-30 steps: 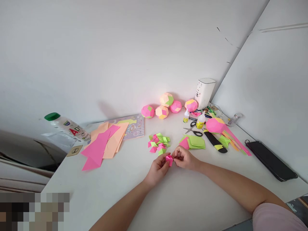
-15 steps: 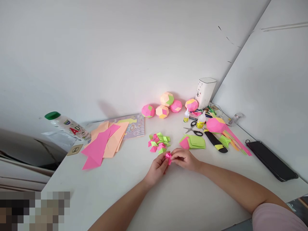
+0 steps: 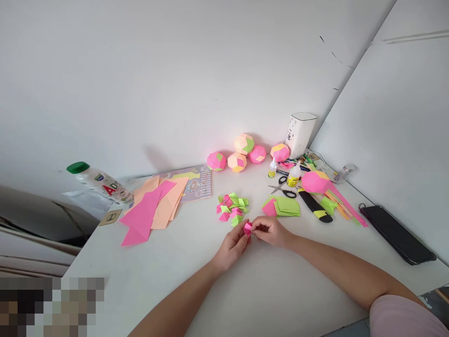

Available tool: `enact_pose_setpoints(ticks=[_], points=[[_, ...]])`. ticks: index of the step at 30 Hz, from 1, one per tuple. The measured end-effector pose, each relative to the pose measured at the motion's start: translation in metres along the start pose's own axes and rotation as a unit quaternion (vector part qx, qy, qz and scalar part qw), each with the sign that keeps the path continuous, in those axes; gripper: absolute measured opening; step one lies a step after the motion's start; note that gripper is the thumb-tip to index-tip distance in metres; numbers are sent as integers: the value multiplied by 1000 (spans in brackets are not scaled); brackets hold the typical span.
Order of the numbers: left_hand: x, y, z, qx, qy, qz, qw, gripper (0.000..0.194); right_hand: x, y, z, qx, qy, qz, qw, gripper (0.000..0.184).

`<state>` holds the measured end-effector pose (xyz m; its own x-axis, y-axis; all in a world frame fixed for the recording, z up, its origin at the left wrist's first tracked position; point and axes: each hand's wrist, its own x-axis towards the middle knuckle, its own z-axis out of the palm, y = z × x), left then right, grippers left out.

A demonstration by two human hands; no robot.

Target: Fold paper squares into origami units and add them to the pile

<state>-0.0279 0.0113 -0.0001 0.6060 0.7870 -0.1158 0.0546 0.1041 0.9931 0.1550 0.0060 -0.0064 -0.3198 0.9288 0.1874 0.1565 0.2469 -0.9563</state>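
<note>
Between my fingertips is a small folded pink paper piece (image 3: pixel 247 228). My left hand (image 3: pixel 231 245) pinches it from the left, thumb in front. My right hand (image 3: pixel 271 231) closes thumb and fingers on its right edge. Just beyond my left hand lies a heap of small folded pink and green paper pieces (image 3: pixel 232 206). Behind my right hand sits a stack of green paper squares (image 3: pixel 287 206), with a pink square (image 3: pixel 270 208) at its left side. My fingers hide part of the held piece.
Several paper balls (image 3: pixel 237 162) sit along the wall, another paper ball (image 3: pixel 315 181) at right. Scissors (image 3: pixel 282 188), glue bottles (image 3: pixel 293 177), a utility knife (image 3: pixel 315 205) and a black phone (image 3: pixel 396 234) lie right. Pink and peach sheets (image 3: pixel 150 213) and a green-capped bottle (image 3: pixel 101 183) are left.
The pink paper piece has turned in my fingers and shows a smaller, flatter face. My hands have stayed close together, and the view has shifted slightly.
</note>
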Motion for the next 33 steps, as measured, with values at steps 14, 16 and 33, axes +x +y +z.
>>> enact_pose_setpoints(ticks=[14, 16, 33], points=[[2, -6, 1, 0, 40, 47, 998, 49, 2, -7, 1, -3, -24, 23, 999, 14], [2, -9, 0, 16, 35, 65, 997, 49, 3, -7, 2, -42, -35, -4, 998, 8], [-1, -1, 0, 9, 36, 29, 999, 48, 2, -6, 0, -30, -14, 8, 999, 12]])
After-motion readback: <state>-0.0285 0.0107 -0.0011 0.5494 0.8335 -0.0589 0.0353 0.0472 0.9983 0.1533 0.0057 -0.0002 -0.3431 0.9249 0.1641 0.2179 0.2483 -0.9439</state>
